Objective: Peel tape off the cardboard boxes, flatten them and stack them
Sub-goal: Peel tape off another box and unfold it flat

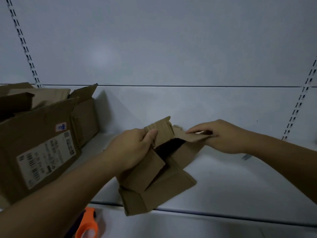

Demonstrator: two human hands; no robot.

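A small brown cardboard box [159,179] lies open on the white shelf [231,182], its flaps spread and its dark inside showing. My left hand [133,148] grips the box's far left flap, thumb on top. My right hand [221,136] pinches the far right flap, pulling it outward to the right. No tape is visible on this box. At the left, a larger cardboard box [39,146] with a white shipping label stands upright, holding several flattened cardboard pieces [48,97].
An orange tape dispenser [88,224] sits below the shelf's front edge at bottom left. A small grey object [246,157] lies on the shelf under my right forearm. The white back wall has slotted uprights [22,42] at left and right.
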